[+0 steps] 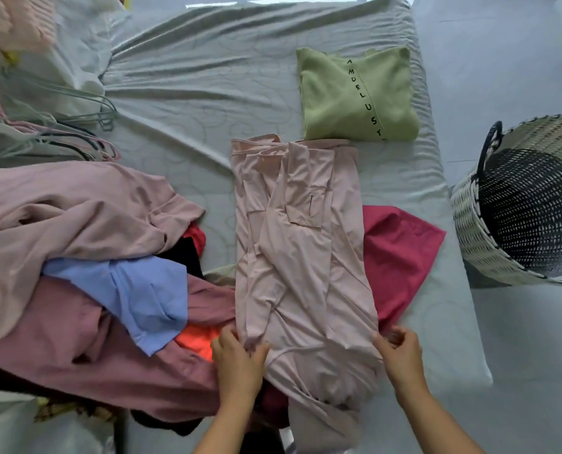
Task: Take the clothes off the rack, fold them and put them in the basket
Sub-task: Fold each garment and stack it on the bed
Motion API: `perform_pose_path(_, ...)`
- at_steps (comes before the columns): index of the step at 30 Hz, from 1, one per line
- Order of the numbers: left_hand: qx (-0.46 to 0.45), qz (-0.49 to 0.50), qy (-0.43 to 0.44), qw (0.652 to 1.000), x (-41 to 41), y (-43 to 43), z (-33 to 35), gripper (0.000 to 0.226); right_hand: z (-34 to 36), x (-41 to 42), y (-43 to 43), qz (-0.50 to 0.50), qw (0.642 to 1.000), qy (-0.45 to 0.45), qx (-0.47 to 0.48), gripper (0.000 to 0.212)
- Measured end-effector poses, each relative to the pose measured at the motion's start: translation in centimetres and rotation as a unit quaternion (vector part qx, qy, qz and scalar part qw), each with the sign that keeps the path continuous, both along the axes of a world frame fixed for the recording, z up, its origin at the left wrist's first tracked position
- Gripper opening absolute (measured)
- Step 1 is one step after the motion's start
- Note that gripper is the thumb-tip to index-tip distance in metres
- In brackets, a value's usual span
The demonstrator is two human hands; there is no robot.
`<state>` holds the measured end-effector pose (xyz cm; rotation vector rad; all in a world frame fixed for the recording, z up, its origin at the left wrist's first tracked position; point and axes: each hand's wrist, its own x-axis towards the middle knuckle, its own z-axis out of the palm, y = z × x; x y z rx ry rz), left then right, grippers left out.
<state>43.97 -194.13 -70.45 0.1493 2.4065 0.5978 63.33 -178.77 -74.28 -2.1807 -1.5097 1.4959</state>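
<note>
On the bed (207, 103), both hands (238, 357) (399, 353) pinch the pink shirt's (299, 244) near corners, mid-fold; next comes folding it away.

Hangers (76, 126) on rumpled sheet (191, 77)

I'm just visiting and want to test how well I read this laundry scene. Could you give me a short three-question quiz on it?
1. True or false: the green folded top already lies inside the woven basket.
2. Which garment do the left hand and right hand both grip? A) blue shirt B) pale pink garment C) red garment
3. Fill in: the wire hangers lie on the ____ side of the bed.

Key: 1 false, it lies on the bed; 2 B; 3 left.
</note>
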Motion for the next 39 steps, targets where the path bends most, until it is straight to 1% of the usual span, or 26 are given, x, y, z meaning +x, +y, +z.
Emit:
perform_pose_path(2,-0.017,0.054,-0.055,0.997,1.2,-0.8,-0.1,0.052,-0.1,1.0,-1.9,0.018,0.999,-0.002,-0.032,0.046)
perform_pose_path(4,-0.057,0.033,-0.094,0.993,2.1,-1.4,0.0,0.046,-0.1,1.7,-3.1,0.05,0.998,-0.012,-0.034,0.045)
perform_pose_path(6,-0.073,0.005,-0.11,0.991,2.8,-1.8,-0.4,0.044,0.0,1.9,-3.3,0.07,0.997,-0.019,-0.033,0.044)
perform_pose_path(8,-0.058,0.032,-0.135,0.989,3.7,-2.1,-1.1,0.041,0.0,1.9,-3.6,0.077,0.995,-0.017,-0.059,0.038)
perform_pose_path(10,-0.035,0.087,-0.149,0.984,4.8,-2.1,-1.7,0.035,0.1,1.9,-3.9,0.1,0.991,-0.013,-0.083,0.023)
perform_pose_path(11,-0.025,0.101,-0.146,0.984,5.1,-2.2,-1.9,0.027,0.3,1.9,-4.1,0.103,0.99,0.0,-0.092,0.014)
perform_pose_path(12,-0.024,0.106,-0.137,0.985,5.3,-2.3,-1.9,0.015,0.5,1.9,-4.2,0.097,0.991,0.018,-0.095,0.011)
perform_pose_path(13,-0.009,0.129,-0.123,0.984,5.3,-2.6,-2.2,0.01,0.8,2.0,-4.2,0.084,0.992,0.034,-0.089,0.013)
perform_pose_path(14,0.009,0.158,-0.118,0.98,5.2,-2.8,-2.5,0.015,1.1,2.2,-4.2,0.07,0.993,0.052,-0.079,0.013)
perform_pose_path(15,0.037,0.19,-0.132,0.972,5.2,-3.1,-2.7,0.018,1.5,2.4,-4.3,0.056,0.994,0.068,-0.067,0.011)
perform_pose_path(17,0.062,0.213,-0.189,0.957,5.5,-3.2,-3.0,0.01,1.9,2.6,-4.4,0.041,0.994,0.094,-0.046,0.015)
perform_pose_path(18,0.052,0.199,-0.215,0.955,6.0,-3.0,-3.1,0.019,1.8,2.7,-4.7,0.044,0.993,0.102,-0.037,0.015)
perform_pose_path(19,0.038,0.173,-0.23,0.957,6.7,-2.8,-3.2,0.031,1.6,2.7,-5.0,0.053,0.993,0.1,-0.036,0.01)
perform_pose_path(20,0.02,0.147,-0.231,0.962,7.2,-2.5,-3.3,0.032,1.3,2.6,-5.4,0.064,0.992,0.101,-0.04,0.003)
perform_pose_path(21,0.004,0.128,-0.213,0.969,7.5,-2.2,-3.1,0.025,1.2,2.5,-5.7,0.077,0.991,0.098,-0.049,0.009)
perform_pose_path(22,-0.005,0.129,-0.2,0.971,7.6,-2.0,-2.7,0.019,1.1,2.4,-6.0,0.093,0.989,0.093,-0.061,0.016)
perform_pose_path(24,0.014,0.159,-0.197,0.967,7.6,-2.6,-2.2,0.023,0.8,2.7,-6.0,0.147,0.985,0.051,-0.08,0.02)
perform_pose_path(26,0.058,0.22,-0.215,0.95,7.5,-3.9,-1.1,0.021,1.2,3.2,-5.5,0.208,0.973,-0.003,-0.096,0.022)
perform_pose_path(28,0.115,0.31,-0.26,0.907,7.1,-5.2,0.4,0.02,2.1,3.8,-4.5,0.234,0.965,-0.006,-0.118,0.016)
perform_pose_path(29,0.132,0.33,-0.284,0.891,6.7,-5.8,0.9,0.02,2.9,4.0,-3.8,0.244,0.961,0.003,-0.128,0.015)
perform_pose_path(31,0.145,0.319,-0.315,0.882,5.6,-5.9,1.9,0.021,4.7,4.1,-2.4,0.253,0.952,0.038,-0.169,0.021)
perform_pose_path(33,0.147,0.296,-0.346,0.878,4.2,-5.1,2.9,0.022,6.6,3.5,-0.9,0.221,0.946,0.084,-0.222,0.025)
perform_pose_path(35,0.158,0.3,-0.376,0.863,2.1,-3.5,3.6,0.021,8.2,1.6,1.0,0.18,0.941,0.123,-0.259,0.017)
perform_pose_path(37,0.188,0.339,-0.405,0.828,-1.0,-1.2,4.1,0.02,8.6,-1.3,3.4,0.123,0.943,0.152,-0.269,0.017)
perform_pose_path(39,0.237,0.367,-0.424,0.793,-4.5,1.7,4.6,0.021,8.2,-4.8,5.7,0.044,0.952,0.168,-0.251,0.016)
